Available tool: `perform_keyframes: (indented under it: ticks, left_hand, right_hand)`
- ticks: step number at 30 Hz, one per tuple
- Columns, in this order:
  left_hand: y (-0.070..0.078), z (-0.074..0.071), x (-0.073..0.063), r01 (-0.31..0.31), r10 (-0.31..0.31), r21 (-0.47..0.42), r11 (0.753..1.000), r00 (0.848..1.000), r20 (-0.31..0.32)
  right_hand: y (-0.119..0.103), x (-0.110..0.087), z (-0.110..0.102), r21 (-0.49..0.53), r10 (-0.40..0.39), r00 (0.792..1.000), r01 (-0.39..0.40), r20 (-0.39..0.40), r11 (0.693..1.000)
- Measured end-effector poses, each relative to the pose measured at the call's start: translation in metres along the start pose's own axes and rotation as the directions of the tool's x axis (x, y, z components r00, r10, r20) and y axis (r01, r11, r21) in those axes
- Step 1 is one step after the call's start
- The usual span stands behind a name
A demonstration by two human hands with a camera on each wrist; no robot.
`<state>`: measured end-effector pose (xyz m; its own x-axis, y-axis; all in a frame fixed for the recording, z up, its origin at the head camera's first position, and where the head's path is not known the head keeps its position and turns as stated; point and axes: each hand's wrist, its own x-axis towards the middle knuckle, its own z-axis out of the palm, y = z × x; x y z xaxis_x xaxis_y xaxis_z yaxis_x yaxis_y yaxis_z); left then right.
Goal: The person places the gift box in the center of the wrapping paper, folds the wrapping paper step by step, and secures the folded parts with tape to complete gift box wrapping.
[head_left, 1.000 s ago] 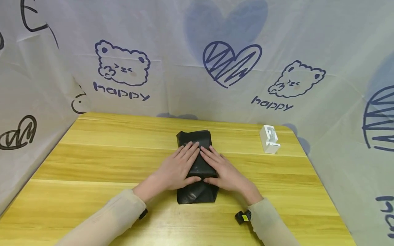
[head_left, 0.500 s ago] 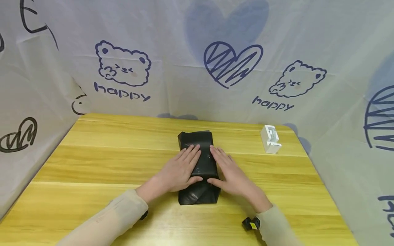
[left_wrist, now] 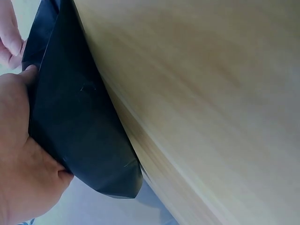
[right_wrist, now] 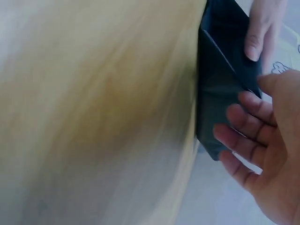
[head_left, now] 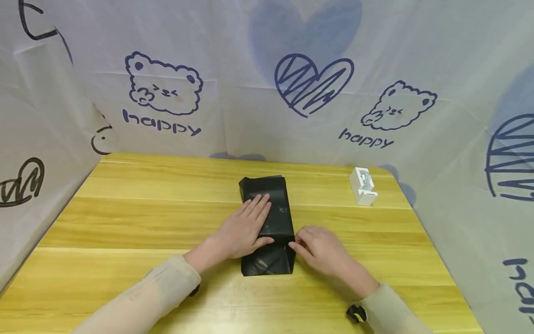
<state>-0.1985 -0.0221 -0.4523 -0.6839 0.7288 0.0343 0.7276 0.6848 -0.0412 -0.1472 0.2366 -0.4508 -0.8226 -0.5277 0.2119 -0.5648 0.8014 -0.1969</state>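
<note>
A long black package (head_left: 273, 218), folded in a smooth, slightly glossy sheet, lies on the wooden table in the head view. My left hand (head_left: 242, 232) rests flat on its left and upper side, fingers straight and thumb spread toward the near fold. At the right edge, near that fold, my right hand (head_left: 323, 250) pinches the sheet's edge between thumb and forefinger. The right wrist view shows this edge of the black package (right_wrist: 220, 98) standing away from the side, with the other fingers loosely curled. What is inside the package is hidden.
A small white block-like holder (head_left: 364, 186) stands at the back right of the wooden table (head_left: 146, 222). A printed cloth (head_left: 242, 111) with bears and hearts hangs behind and at both sides. A black wrist camera (head_left: 356, 314) sits under the right sleeve.
My right hand has left the top of the package, moved right and toward me, and curled its fingers at the right edge near the fold. The left hand stays in place.
</note>
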Motion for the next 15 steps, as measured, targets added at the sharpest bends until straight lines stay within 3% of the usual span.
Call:
perform_keyframes:
  ticks: [9,15]
  left_hand:
    - [0.002,0.0,0.0,0.001,-0.001,0.019,1.0,1.0,0.009]
    - [0.0,-0.001,-0.001,-0.001,0.001,0.013,1.0,1.0,-0.004]
  right_hand:
    - [0.001,0.004,0.01,-0.132,-0.116,0.986,0.099,-0.122,0.986]
    - [0.002,0.003,0.012,-0.156,-0.138,0.98,0.116,-0.141,0.981]
